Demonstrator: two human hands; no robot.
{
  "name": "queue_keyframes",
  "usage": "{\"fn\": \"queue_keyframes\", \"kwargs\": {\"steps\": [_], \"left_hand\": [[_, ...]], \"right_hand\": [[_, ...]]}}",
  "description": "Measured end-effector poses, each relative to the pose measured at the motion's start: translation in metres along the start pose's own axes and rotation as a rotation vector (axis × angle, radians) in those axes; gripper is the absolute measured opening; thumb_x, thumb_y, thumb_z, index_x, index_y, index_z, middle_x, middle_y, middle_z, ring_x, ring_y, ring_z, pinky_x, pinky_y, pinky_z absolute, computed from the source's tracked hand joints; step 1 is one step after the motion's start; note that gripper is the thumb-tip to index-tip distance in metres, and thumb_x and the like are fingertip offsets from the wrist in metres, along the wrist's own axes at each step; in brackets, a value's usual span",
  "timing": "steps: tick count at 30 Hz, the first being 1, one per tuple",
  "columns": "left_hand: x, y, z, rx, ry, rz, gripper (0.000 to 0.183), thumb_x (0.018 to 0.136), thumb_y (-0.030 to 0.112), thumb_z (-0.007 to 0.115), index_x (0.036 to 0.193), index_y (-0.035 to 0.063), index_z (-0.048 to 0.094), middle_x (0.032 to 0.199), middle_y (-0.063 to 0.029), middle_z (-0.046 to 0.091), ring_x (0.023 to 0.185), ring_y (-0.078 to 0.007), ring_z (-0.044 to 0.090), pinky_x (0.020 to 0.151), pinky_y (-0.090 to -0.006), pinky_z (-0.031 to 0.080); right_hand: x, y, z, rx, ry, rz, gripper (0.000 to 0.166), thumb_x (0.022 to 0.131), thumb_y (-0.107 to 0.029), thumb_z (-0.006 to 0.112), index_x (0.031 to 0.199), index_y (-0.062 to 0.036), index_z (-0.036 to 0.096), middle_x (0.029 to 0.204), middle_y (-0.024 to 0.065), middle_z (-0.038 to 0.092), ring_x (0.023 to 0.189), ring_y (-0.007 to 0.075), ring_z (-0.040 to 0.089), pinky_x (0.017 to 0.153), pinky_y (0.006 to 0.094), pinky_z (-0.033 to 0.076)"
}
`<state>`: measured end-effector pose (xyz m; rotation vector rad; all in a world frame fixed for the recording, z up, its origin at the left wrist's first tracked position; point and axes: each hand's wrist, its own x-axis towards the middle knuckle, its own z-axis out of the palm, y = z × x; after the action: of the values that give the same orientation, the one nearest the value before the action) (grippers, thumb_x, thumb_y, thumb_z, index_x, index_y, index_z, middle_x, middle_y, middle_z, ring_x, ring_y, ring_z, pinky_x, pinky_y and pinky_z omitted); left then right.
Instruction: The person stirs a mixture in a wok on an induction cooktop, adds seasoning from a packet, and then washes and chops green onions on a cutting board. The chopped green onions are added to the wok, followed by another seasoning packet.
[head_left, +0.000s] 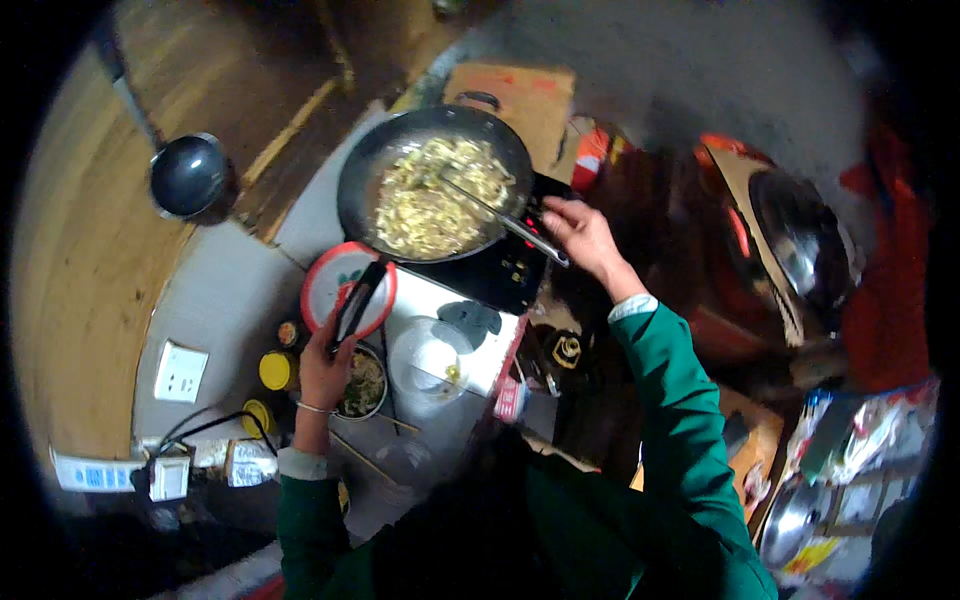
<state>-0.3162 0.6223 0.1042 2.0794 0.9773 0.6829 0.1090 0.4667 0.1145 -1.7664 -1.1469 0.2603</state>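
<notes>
A dark wok (360, 172) stands on a black induction cooktop (480, 281). Pale, chopped food (427, 210) with bits of green covers the wok's bottom. My left hand (326, 364) grips the wok's black handle (360, 300), which passes over a red-rimmed white dish (319, 289). At the cooktop's right edge is my right hand (577, 232), fingers apart and holding nothing, near glowing red indicators (531, 232). A metal spatula (517, 225) rests in the wok, its handle end sticking out close to my right hand. Whether my fingers touch the cooktop, I cannot tell.
A clear plastic bowl (424, 345) and a bowl of food (365, 386) sit near my left hand, with yellow-lidded jars (277, 370) beside them. A ladle (187, 176) hangs at the left. Behind the wok is a cardboard box (517, 94); a metal lid (802, 232) stands at right.
</notes>
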Motion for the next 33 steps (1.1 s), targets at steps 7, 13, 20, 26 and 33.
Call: {"fn": "queue_keyframes", "kwargs": {"steps": [7,13,20,26,33], "left_hand": [[0.019,0.01,-0.008,-0.08,-0.142,-0.115,0.05,0.087,0.007,0.061,0.132,-0.0057,0.045,0.128,-0.0148,0.055,0.114,-0.0166,0.052,0.096,-0.0281,0.04],[0.012,0.03,-0.011,-0.148,-0.141,-0.232,0.05,0.088,0.003,0.057,0.135,-0.0049,0.041,0.124,-0.0081,0.056,0.106,-0.0119,0.053,0.09,-0.024,0.041],[0.015,0.045,-0.015,0.073,-0.184,-0.261,0.053,0.09,0.005,0.058,0.139,-0.0012,0.039,0.122,-0.0034,0.055,0.099,-0.0081,0.051,0.087,-0.0208,0.04],[0.011,0.046,-0.009,0.059,-0.164,-0.227,0.054,0.089,0.007,0.06,0.138,-0.0004,0.04,0.125,-0.0056,0.055,0.109,-0.0106,0.05,0.096,-0.0231,0.035],[0.012,0.049,-0.011,0.049,-0.192,-0.294,0.052,0.091,0.013,0.058,0.137,-0.0038,0.041,0.134,-0.0098,0.049,0.123,-0.0159,0.044,0.105,-0.0289,0.029]], "right_hand": [[-0.114,0.212,0.056,0.303,0.165,0.569,0.018,0.089,-0.005,0.055,0.105,-0.0004,0.062,0.087,0.0014,0.063,0.075,0.0128,0.057,0.07,0.0273,0.048],[-0.165,0.176,0.195,0.911,-0.121,1.033,0.051,0.087,-0.003,0.042,0.135,-0.0178,0.049,0.123,0.0013,0.056,0.105,0.0159,0.052,0.071,0.0309,0.048],[-0.175,0.217,0.248,0.488,-0.144,0.727,0.053,0.086,-0.019,0.055,0.136,-0.0049,0.042,0.126,0.0172,0.052,0.116,0.032,0.049,0.098,0.038,0.038],[-0.198,0.213,0.26,1.204,-0.006,0.757,0.056,0.083,-0.015,0.059,0.135,-0.0051,0.041,0.115,0.0091,0.057,0.103,0.0226,0.055,0.088,0.0331,0.044],[-0.187,0.211,0.252,1.045,0.001,0.683,0.064,0.079,-0.007,0.058,0.139,-0.0067,0.036,0.117,0.0096,0.057,0.101,0.0213,0.058,0.086,0.0328,0.047]]}}
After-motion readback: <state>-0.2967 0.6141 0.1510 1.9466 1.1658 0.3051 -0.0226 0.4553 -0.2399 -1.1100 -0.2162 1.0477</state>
